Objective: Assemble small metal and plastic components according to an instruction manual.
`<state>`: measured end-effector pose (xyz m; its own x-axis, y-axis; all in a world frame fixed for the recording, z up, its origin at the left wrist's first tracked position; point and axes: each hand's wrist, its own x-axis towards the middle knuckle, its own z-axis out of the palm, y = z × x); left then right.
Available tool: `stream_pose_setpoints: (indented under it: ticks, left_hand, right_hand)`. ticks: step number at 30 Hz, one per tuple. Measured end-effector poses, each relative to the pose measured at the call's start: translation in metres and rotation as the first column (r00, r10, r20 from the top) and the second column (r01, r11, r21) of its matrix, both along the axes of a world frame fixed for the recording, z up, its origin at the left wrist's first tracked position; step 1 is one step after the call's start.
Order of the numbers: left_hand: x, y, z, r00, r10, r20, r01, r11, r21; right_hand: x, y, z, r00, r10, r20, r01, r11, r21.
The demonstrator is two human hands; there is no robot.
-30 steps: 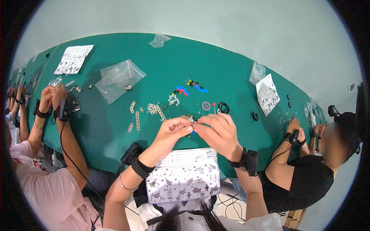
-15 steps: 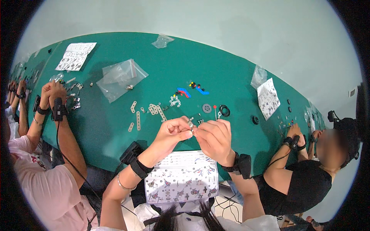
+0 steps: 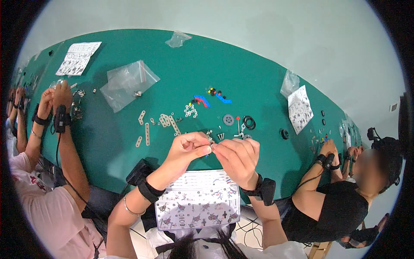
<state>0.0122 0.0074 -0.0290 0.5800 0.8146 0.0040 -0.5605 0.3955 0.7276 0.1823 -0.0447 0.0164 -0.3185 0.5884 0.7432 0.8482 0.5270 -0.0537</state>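
Two bare hands meet in front of me, above the near part of the green desk (image 3: 263, 97). With thumb and fingers nearly together, my left grip (image 3: 188, 149) pinches a small metal part (image 3: 210, 138), which pokes up past my fingertips. My right grip (image 3: 238, 159) is closed in a pinch too, its fingertips on the same part from the other side and right up against my left thumb; what lies between the tips is too small and covered to make out. A bit of blue (image 3: 207, 156) shows just under them.

Beyond my fingers lie a few screws (image 3: 221, 136), with a grey disc (image 3: 228, 120), a red-tipped rod (image 3: 238, 125) and black rings (image 3: 249, 122) near them. Farther left I have perforated strips (image 3: 147, 134), and between those and the blue angled pieces (image 3: 223, 99) sits a cluster of pale nuts (image 3: 190, 111). A printed sheet (image 3: 198, 205) spreads between my forearms at the desk's near edge. Beside me, a person in pink (image 3: 47, 185) sits on the left and another in black (image 3: 332, 207) on the right.
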Motion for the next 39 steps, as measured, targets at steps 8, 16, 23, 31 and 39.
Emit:
stream_pose_setpoints:
  ticks: [8, 16, 23, 31, 39]
  left_hand:
    - [0.002, 0.000, -0.005, 0.999, 0.001, 0.035, -0.004, 0.995, 0.096]
    - [-0.002, 0.001, 0.007, 1.000, 0.025, 0.004, -0.026, 0.991, 0.135]
    - [-0.007, -0.001, 0.014, 0.970, 0.213, -0.115, -0.143, 0.887, 0.439]
    - [-0.007, -0.002, 0.020, 0.962, 0.232, -0.148, -0.136, 0.870, 0.475]
    - [-0.007, -0.002, 0.013, 0.981, 0.134, -0.141, -0.097, 0.966, 0.239]
  right_hand:
    - [0.003, -0.001, -0.002, 0.997, 0.061, -0.054, -0.062, 0.998, -0.024]
    - [-0.003, -0.001, 0.006, 0.989, 0.078, -0.122, -0.084, 0.995, -0.047]
    - [-0.002, 0.001, 0.004, 0.951, 0.115, -0.289, -0.158, 0.978, -0.133]
    - [0.002, 0.003, 0.004, 0.931, 0.150, -0.333, -0.208, 0.968, -0.143]
    - [0.013, 0.003, 0.003, 0.978, 0.164, -0.127, -0.184, 0.968, -0.172]
